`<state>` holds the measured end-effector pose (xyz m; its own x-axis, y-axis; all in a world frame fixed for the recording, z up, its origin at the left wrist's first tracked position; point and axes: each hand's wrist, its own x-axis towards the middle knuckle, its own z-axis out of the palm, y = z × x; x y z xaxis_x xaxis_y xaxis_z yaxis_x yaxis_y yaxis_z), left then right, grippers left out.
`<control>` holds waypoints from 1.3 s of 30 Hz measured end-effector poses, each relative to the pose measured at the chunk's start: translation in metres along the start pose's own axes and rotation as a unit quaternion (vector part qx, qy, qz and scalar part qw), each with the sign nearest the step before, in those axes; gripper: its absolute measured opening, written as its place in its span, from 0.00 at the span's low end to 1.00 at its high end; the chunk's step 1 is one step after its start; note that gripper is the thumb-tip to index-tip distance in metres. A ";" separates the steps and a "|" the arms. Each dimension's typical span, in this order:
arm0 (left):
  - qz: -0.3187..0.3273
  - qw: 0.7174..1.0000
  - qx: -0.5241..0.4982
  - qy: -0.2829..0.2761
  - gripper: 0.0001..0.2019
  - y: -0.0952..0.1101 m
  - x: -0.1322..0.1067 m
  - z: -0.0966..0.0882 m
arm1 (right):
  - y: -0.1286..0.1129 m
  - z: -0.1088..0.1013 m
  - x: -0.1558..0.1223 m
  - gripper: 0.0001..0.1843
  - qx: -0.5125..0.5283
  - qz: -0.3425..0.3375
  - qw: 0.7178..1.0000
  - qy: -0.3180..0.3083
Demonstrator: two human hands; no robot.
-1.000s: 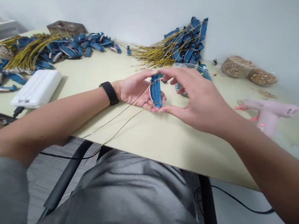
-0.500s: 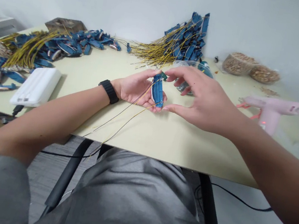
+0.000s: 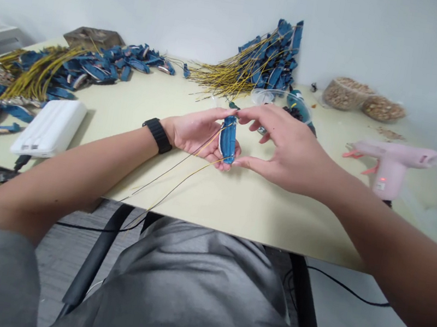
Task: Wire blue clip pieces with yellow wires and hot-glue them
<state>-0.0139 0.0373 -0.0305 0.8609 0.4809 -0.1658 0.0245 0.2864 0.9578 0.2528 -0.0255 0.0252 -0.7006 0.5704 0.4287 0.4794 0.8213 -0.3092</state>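
- Centrally, at mid-frame, the left hand [image 3: 196,135] cups a blue piece [image 3: 228,140] upright, just above the surface [image 3: 237,205], with its fingers curled behind the piece.
- The right hand [image 3: 290,153] pinches the same piece, forefinger on its top end and thumb at its bottom end, with the other fingers spread loosely.
- Two thin yellow wires [image 3: 174,178] trail from the piece down over the near edge of the surface, toward the lower left.
- A black watch [image 3: 157,135] sits on the left wrist.
- A white power bank [image 3: 50,127] lies at the left, well apart from the hands.
- A blue pile [image 3: 71,68] with yellow stems fills the upper left; a bundle [image 3: 267,63] of the same leans on the wall at upper centre.
- A clear bowl [image 3: 264,96] stands just behind the right hand, partly hidden by it.
- A pink glue gun [image 3: 390,163] stands at the right; bags [image 3: 361,100] of brown bits lie beyond it.
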 end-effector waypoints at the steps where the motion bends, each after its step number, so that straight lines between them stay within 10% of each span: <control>1: -0.002 1.000 0.002 -0.001 0.39 0.001 -0.001 0.001 | 0.000 0.000 0.000 0.33 -0.002 -0.004 1.000 0.000; 39: -0.009 0.997 0.078 0.025 0.42 -0.002 0.000 -0.002 | -0.011 -0.001 -0.003 0.42 -0.012 0.015 0.999 -0.027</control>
<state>-0.0145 0.0383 -0.0332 0.8331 0.5192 -0.1909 0.1219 0.1643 0.9789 0.2503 -0.0365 0.0285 -0.7131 0.5942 0.3722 0.5135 0.8040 -0.2998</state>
